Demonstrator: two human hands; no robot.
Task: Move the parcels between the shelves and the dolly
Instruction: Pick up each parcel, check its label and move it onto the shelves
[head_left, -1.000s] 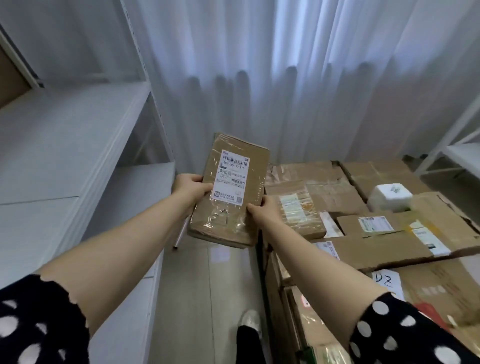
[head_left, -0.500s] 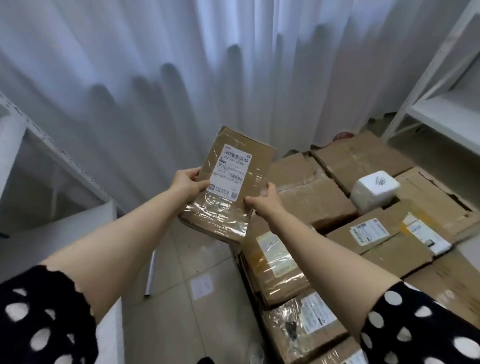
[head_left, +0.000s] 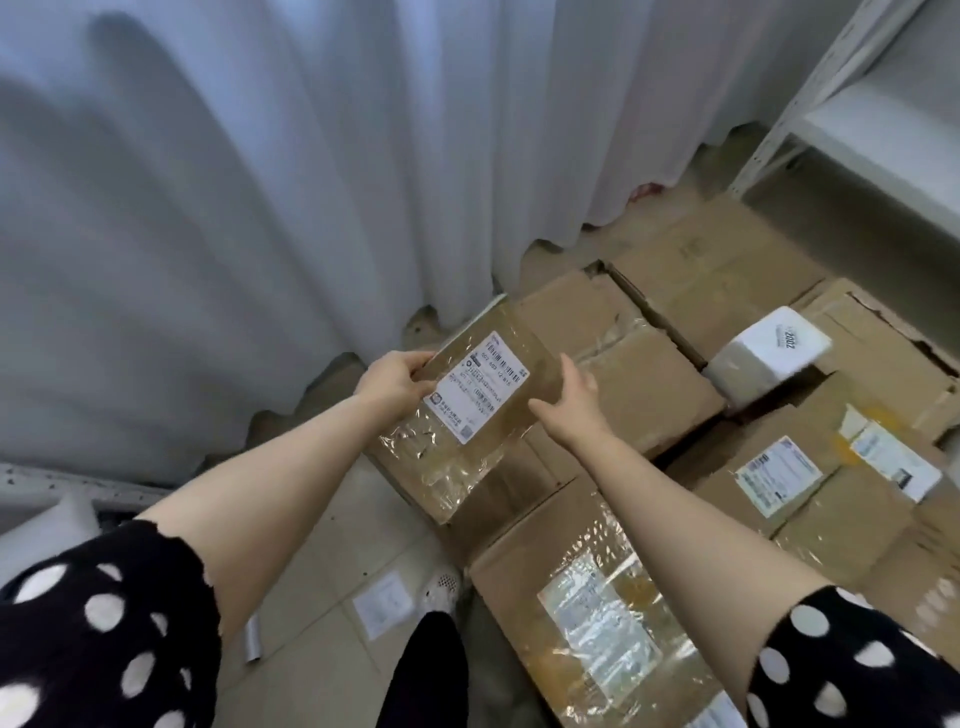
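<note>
Two hands, one parcel. Vs. 1 s ago, the flat brown tape-wrapped cardboard parcel w/ white label (head_left: 467, 415) had come down to the left edge of the stack of brown cardboard cartons (head_left: 649, 395); contact unclear. Set-down probably imminent. L. hand (head_left: 397, 376) gripped the parcel's side away from the stack. R. hand (head_left: 569, 400) had loosened, fingers straight, touching the stack-side edge.

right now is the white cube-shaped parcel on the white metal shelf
No, the white cube-shaped parcel rests on brown cardboard boxes, apart from the white metal shelf.
</note>
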